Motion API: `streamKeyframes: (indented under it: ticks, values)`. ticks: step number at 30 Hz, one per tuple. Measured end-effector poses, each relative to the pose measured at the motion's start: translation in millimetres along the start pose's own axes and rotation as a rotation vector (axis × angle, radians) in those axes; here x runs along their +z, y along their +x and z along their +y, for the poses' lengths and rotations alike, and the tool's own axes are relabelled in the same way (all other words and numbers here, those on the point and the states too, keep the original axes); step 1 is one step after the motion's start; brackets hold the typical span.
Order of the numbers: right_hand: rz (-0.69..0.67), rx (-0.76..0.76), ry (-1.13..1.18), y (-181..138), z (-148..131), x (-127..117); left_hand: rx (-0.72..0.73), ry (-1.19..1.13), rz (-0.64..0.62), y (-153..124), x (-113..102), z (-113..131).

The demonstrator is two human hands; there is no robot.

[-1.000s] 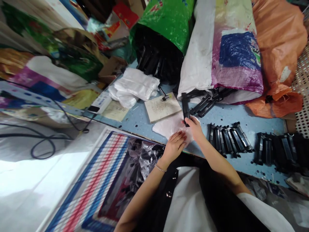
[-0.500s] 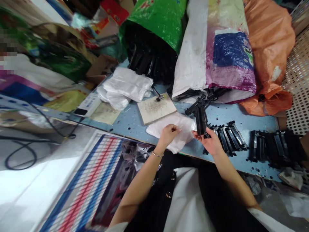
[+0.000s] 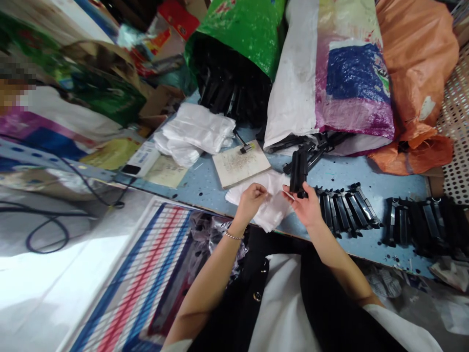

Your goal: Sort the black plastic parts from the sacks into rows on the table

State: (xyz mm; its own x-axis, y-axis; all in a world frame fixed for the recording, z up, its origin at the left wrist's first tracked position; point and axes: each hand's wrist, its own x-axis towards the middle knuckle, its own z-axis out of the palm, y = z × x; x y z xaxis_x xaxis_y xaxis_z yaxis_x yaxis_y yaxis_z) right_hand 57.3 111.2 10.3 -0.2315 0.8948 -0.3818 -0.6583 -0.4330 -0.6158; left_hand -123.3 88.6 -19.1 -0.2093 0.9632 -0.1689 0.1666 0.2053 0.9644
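Note:
My right hand [image 3: 307,208] grips the lower end of a long black plastic part [image 3: 299,172], which points away from me over the table. My left hand [image 3: 250,201] is closed in a pinch, close above a stack of thin white plastic bags [image 3: 273,213]. Whatever its fingertips hold is too small to make out. Several similar black parts [image 3: 344,211] lie in a row to the right of my right hand. Beyond it, more black parts [image 3: 322,142] poke out of the mouth of a white and purple sack [image 3: 293,98].
A pale board [image 3: 240,168] lies behind the bags, with a small black-headed tool [image 3: 246,146] on it. Folded white bags [image 3: 200,127] are at the left. A green sack [image 3: 242,34] full of black parts and an orange sack [image 3: 414,63] stand at the back. Another black row [image 3: 421,220] lies far right.
My right hand has shifted a little left, bringing the black part nearer my left hand, and the part looks more foreshortened. My left hand stays pinched over the bags. The view has shifted slightly.

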Motion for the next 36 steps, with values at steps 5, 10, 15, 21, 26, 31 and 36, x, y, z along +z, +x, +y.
streamKeyframes:
  ticks: [5, 10, 15, 21, 26, 31, 36]
  values:
    - [-0.081, 0.054, 0.031, -9.9, -6.6, 6.5, -0.009, 0.032, 0.015, 1.1, 18.6, -7.7]
    - [-0.035, 0.074, 0.021, 3.7, 4.6, 4.5, 0.01, 0.045, -0.032, -0.2, 19.4, -9.3]
    - [0.04, 0.04, -0.076, 18.4, 13.8, 0.1, 0.299, 0.492, -0.006, -14.5, -3.6, 0.8]
    - [-0.035, 0.07, -0.127, -9.8, -1.6, -12.5, 0.396, 0.781, 0.01, -14.6, -10.0, 10.2]
    - [-0.331, 0.575, -0.028, -63.7, -10.2, -45.3, 0.445, 0.478, -0.037, 2.7, -8.5, -1.5]
    - [-0.336, 0.79, 0.179, -50.4, 19.2, -47.9, 0.5, 0.44, -0.036, -5.2, -11.9, -5.4]
    - [-0.229, 0.471, -0.145, -18.0, 36.8, -32.1, 0.734, 0.513, -0.263, -53.4, 0.0, 1.2]
